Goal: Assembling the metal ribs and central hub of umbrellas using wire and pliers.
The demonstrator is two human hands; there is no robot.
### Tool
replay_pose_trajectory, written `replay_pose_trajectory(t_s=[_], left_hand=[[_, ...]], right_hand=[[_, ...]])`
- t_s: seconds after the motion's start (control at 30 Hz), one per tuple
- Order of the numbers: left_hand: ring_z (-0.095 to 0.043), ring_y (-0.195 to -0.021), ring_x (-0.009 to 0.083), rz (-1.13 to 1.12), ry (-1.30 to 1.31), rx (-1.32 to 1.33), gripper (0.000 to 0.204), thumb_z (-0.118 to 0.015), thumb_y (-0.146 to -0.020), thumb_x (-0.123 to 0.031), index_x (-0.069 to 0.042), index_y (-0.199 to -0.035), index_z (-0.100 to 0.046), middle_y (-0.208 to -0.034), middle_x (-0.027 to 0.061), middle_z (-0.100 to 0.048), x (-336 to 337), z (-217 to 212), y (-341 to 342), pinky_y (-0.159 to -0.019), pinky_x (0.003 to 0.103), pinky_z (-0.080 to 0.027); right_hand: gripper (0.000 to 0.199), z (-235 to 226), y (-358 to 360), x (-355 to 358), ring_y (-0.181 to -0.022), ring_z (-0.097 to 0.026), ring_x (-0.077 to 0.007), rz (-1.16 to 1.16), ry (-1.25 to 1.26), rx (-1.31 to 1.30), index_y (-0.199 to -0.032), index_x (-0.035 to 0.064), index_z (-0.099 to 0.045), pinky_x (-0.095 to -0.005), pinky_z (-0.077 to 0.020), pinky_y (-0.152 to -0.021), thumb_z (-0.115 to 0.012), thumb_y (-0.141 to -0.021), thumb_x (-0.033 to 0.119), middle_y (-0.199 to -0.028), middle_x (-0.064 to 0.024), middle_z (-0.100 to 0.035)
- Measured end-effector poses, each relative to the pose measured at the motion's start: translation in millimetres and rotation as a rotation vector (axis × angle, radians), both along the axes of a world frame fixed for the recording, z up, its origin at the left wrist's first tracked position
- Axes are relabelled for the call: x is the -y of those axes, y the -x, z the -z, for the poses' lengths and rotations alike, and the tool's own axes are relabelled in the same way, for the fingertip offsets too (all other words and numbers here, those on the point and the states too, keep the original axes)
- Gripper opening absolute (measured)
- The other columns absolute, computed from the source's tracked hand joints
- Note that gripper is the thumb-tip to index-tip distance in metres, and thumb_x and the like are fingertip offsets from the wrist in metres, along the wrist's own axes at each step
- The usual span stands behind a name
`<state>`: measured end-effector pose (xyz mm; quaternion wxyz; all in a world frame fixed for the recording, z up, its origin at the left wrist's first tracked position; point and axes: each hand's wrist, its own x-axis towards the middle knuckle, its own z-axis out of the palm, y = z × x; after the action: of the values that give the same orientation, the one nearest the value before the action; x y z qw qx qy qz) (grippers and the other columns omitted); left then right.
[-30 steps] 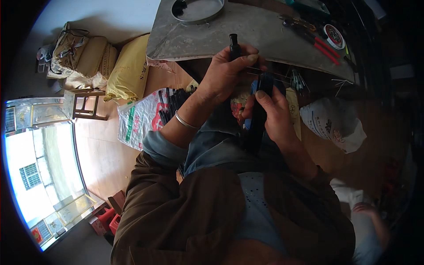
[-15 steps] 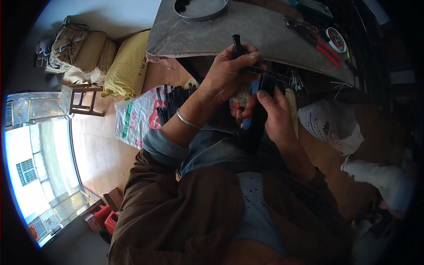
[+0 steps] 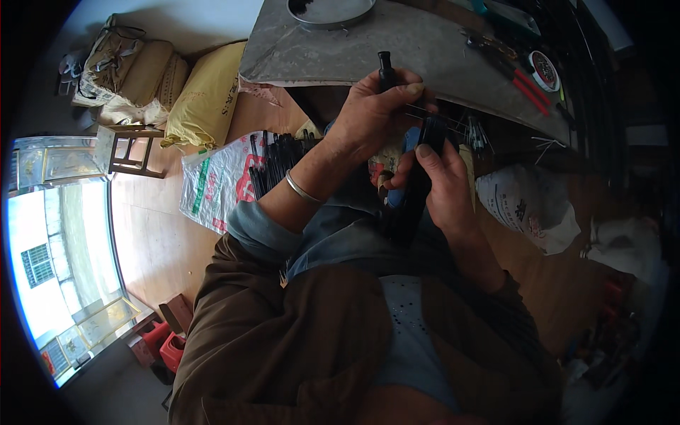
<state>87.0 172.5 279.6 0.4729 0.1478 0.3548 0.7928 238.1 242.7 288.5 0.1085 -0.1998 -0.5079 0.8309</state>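
Observation:
Over my lap, my left hand (image 3: 375,110) is closed around a black cylindrical handle (image 3: 385,67), whose narrow knobbed end sticks up past the fingers. Thin metal rods (image 3: 416,112) run from its fingertips toward the other hand. My right hand (image 3: 448,184) grips a long dark bundle (image 3: 433,129) resembling a folded umbrella, thumb laid along the front. The bundle's lower part fades into the dark between my legs. A blue patch shows behind the right fingers; I cannot tell what it is. Several black rods (image 3: 273,166) lie bundled beside my left forearm.
A grey worktable (image 3: 304,53) stands ahead, bearing a round metal tray (image 3: 333,13), red-handled pliers (image 3: 531,92) and a round tin (image 3: 544,71). White plastic bags (image 3: 528,205) lie at right. Large sacks (image 3: 209,95) and a small wooden stool (image 3: 134,149) are at left.
The whole view has shifted slightly. Both hands keep their holds on the handle and the dark bundle, with hardly any movement between them.

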Motion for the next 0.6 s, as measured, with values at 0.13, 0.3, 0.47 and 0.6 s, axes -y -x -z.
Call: replay_pose_trajectory(t_s=[0.13,0.3,0.47,0.6], left_hand=[[-0.067,-0.093,0.0227,0.005,0.012,-0.003,0.013,-0.057,-0.093,-0.009,-0.005,-0.105,-0.06,-0.103,0.0131,-0.066,0.0,-2.4,-0.1,-0.08,0.036,-0.057],[-0.066,-0.094,0.0225,0.008,-0.01,-0.012,0.012,-0.057,-0.093,-0.01,-0.004,-0.104,-0.058,-0.1,0.0108,-0.063,-1.4,-0.6,1.2,-0.08,0.036,-0.057],[-0.066,-0.092,0.0226,-0.021,0.027,-0.014,0.013,-0.058,-0.093,-0.009,-0.004,-0.104,-0.057,-0.096,0.009,-0.062,-0.6,-1.4,1.7,-0.079,0.036,-0.057],[-0.066,-0.091,0.0226,-0.015,0.033,0.003,0.015,-0.059,-0.092,-0.009,-0.003,-0.106,-0.057,-0.097,0.0096,-0.063,0.6,-3.1,1.6,-0.08,0.037,-0.057]], right_hand=[[0.022,0.6,-0.2,-0.2,-0.065,-0.064,-0.0156,0.003,0.007,0.008,-0.101,0.0032,-0.049,-0.0249,-0.0485,-0.055,-0.049,-0.098,0.025,-0.078,-0.0074,-0.061],[0.022,0.9,0.8,0.0,-0.064,-0.063,-0.0153,0.008,-0.004,0.003,-0.103,0.0029,-0.048,-0.0247,-0.0485,-0.055,-0.049,-0.098,0.024,-0.077,-0.0071,-0.061],[0.023,-0.6,1.6,0.6,-0.064,-0.063,-0.0151,0.009,0.018,-0.005,-0.105,0.0023,-0.048,-0.0246,-0.0483,-0.054,-0.049,-0.098,0.024,-0.077,-0.007,-0.06],[0.023,0.9,1.9,0.7,-0.064,-0.063,-0.0152,0.002,0.012,-0.004,-0.105,0.0021,-0.048,-0.0245,-0.0481,-0.054,-0.049,-0.098,0.024,-0.077,-0.0071,-0.06]])
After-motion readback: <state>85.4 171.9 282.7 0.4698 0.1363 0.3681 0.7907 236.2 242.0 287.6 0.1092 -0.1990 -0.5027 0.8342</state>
